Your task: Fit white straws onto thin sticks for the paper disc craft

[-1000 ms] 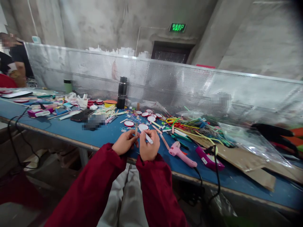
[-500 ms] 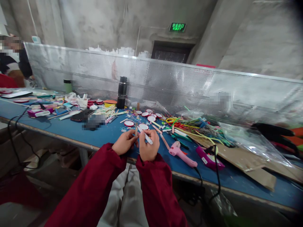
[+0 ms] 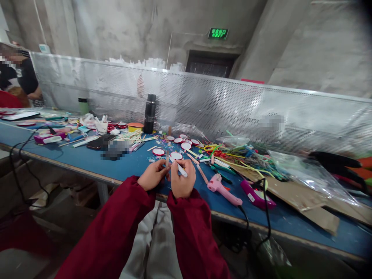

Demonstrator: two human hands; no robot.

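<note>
Just left of the pink glue gun (image 3: pixel 222 188), above the blue surface (image 3: pixel 87 161), the left hand (image 3: pixel 153 175) is pinching a wooden stick (image 3: pixel 167 159) standing upright above its grip. The right hand (image 3: pixel 182 179) is closing around a white pen (image 3: pixel 180 168), tip slanting up-left toward the stick.

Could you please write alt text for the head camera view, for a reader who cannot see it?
A person in dark red sleeves holds a small wooden stick upright in the left hand and a white pen in the right hand, over a cluttered blue table. A pink glue gun lies to the right; a black bottle stands behind, before a perforated metal screen.
</note>
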